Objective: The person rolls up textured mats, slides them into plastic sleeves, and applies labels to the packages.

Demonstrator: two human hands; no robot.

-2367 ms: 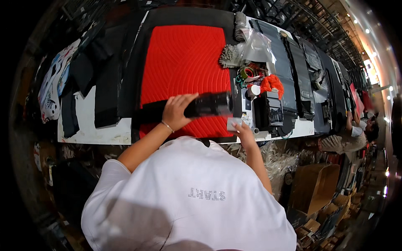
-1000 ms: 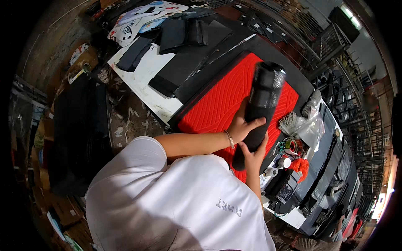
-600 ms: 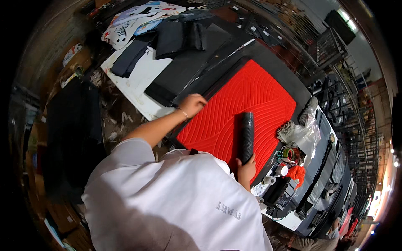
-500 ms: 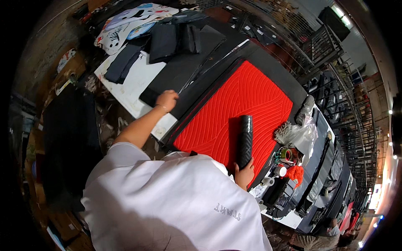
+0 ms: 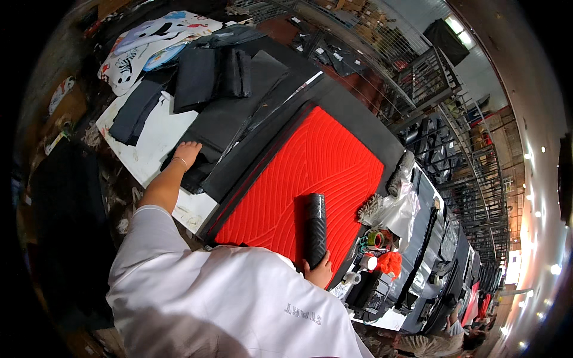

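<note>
At the centre of the frame, a red ribbed mat (image 5: 268, 197) lies over black sheeting (image 5: 352, 119) on a white-topped table (image 5: 152, 143). I note a black roll (image 5: 316, 230), glossy at its upper end and patterned with chevrons along its side, set over the lower right part of the mat. Whether its full length rests on the mat, I cannot tell.

The right hand (image 5: 319, 271), low in the middle of the frame, grasps the roll's lower end, its fingers wrapped along the right side. The left hand (image 5: 188, 154), left of centre, rests on the near end of a large black sheet (image 5: 230, 128). Its fingers reach forward over crumpled dark material; whether they pinch any of it, I cannot tell.

Upper left, folded black bundles (image 5: 197, 74) lie just beside a patterned cloth (image 5: 158, 45). Right of the mat I record a grey shaggy mitt (image 5: 370, 212), touching a clear plastic bag (image 5: 403, 215); below them are a roll of green tape (image 5: 375, 240) and an orange-red bag (image 5: 390, 264). Black metal racks (image 5: 421, 86) occupy the upper right. Another person (image 5: 430, 343) is partly visible, lower right.
</note>
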